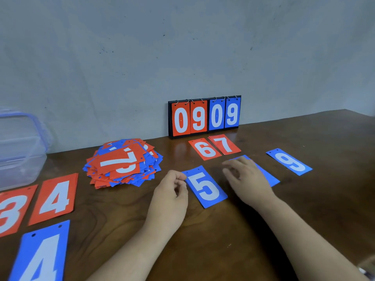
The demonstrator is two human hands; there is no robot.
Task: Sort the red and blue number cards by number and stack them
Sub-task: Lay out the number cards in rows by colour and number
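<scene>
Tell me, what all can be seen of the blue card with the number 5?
The blue 5 card is a thin, flat rectangle, plastic by its look, with a white 5 and two small holes near its far edge. It lies face up on the wooden table, slightly askew, seemingly atop more blue cards. The left hand pinches its far left corner.

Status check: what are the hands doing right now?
Left hand pinches blue 5 card. Right hand open over second blue card. Nothing blocks the unsorted pile.
</scene>
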